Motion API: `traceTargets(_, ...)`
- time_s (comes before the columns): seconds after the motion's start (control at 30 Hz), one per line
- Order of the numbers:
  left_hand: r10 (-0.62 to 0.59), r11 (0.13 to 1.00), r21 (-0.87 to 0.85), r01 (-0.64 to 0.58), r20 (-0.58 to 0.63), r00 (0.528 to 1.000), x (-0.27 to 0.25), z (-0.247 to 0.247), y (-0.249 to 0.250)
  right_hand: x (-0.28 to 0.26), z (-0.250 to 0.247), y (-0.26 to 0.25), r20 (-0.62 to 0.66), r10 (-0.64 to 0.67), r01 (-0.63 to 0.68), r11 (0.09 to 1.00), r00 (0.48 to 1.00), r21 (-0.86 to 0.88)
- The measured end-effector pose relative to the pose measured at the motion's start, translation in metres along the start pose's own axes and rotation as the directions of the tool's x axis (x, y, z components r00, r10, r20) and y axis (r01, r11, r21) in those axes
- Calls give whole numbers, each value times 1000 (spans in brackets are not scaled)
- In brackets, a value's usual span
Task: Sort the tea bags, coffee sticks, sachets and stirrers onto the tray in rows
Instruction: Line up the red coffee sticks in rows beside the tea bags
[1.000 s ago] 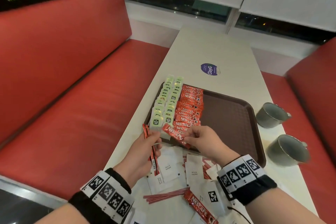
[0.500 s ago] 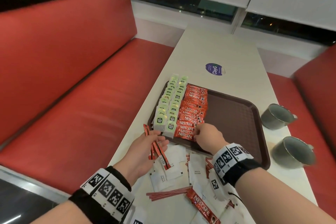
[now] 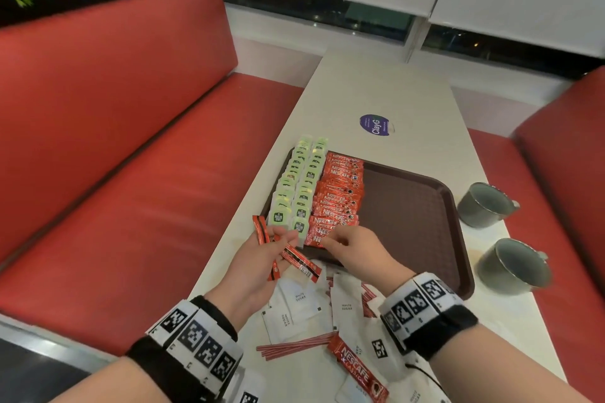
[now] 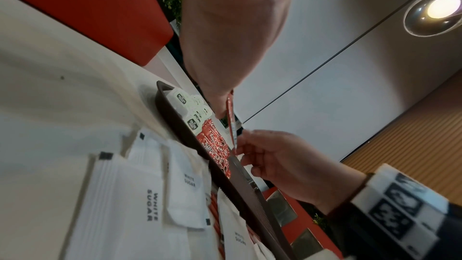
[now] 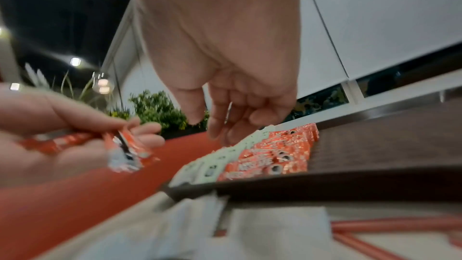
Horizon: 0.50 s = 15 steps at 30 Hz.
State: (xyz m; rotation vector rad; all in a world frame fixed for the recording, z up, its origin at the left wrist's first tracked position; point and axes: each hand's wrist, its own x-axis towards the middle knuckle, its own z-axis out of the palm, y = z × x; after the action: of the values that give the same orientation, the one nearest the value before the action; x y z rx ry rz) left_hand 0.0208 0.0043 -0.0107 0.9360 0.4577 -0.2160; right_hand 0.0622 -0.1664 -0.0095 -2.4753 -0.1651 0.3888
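A brown tray (image 3: 409, 216) lies on the white table. Two rows of green tea bags (image 3: 294, 193) run along its left side, and next to them a row of red coffee sticks (image 3: 337, 196). My left hand (image 3: 281, 240) grips a few more red coffee sticks (image 3: 299, 260) just off the tray's near left corner. My right hand (image 3: 330, 239) hovers over the near end of the coffee row, fingers loosely curled; the right wrist view shows nothing between its fingers (image 5: 217, 128). White sugar sachets (image 3: 294, 301), red stirrers (image 3: 294, 345) and one loose coffee stick (image 3: 357, 370) lie on the table below.
Two grey metal cups (image 3: 484, 203) (image 3: 514, 267) stand to the right of the tray. A purple sticker (image 3: 376, 124) marks the table beyond it. A red bench (image 3: 131, 173) runs along the left. The tray's right half is bare.
My right hand carried a coffee stick to the near end of the row, laid it down and let go. The sticks in my left hand have fanned out.
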Motion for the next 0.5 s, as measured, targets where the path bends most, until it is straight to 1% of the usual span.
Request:
traceTargets(0.07,17,999,-29,-16,18,1000,-1,1,-1,-14,1,-5,88,-26,12,988,996,155)
traceTargets(0.13,27,998,-61,-26,19,999,-3,2,-2,-22,5,-5,109,-31,2,967,994,256)
traceTargets(0.27,31,995,-91,-27,42,999,-7,4,-1,-25,10,2,89,-14,-19,934,996,357)
traceTargets(0.37,18,996,-88,-16,23,1000,-7,-1,-1,-24,6,7,50,13,-33,908,999,419)
traceTargets(0.43,13,997,-74,-13,9,1000,-7,-5,-2,-23,3,9,47,15,-34,898,999,439)
traceTargets(0.47,8,998,-59,-8,9,1000,-7,-6,-3,-22,2,10,25,0,-11,901,1000,433)
traceTargets(0.5,-5,999,-37,6,14,1000,-8,-7,-3,-22,3,10,-36,-34,46,918,999,393)
